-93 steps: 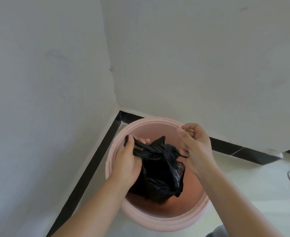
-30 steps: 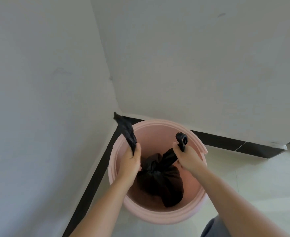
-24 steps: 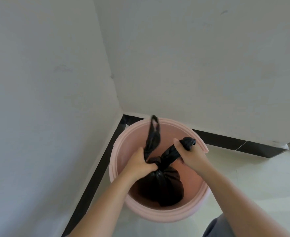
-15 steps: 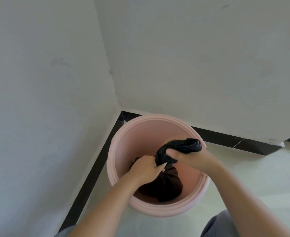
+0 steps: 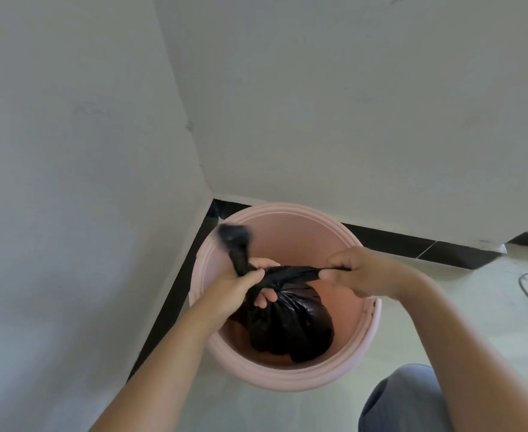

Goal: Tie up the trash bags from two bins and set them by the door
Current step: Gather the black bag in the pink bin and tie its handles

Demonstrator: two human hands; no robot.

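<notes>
Trash bag [image 5: 290,322], black and already gathered at its neck, sits inside the pink bin [image 5: 343,366] that stands on the floor in the corner of two white walls, probably so that the bin carries its weight during the tying. The left hand [image 5: 240,288] grips one twisted tail beside the knot and the right hand [image 5: 353,272] pinches the other tail stretched sideways, which seems meant to pull the knot tight. No brand, label or writing can be read on anything.

Head view, single: worn at head height, faces forward and steeply down into a wall corner, close above the bin [image 5: 290,377] and both forearms.
</notes>
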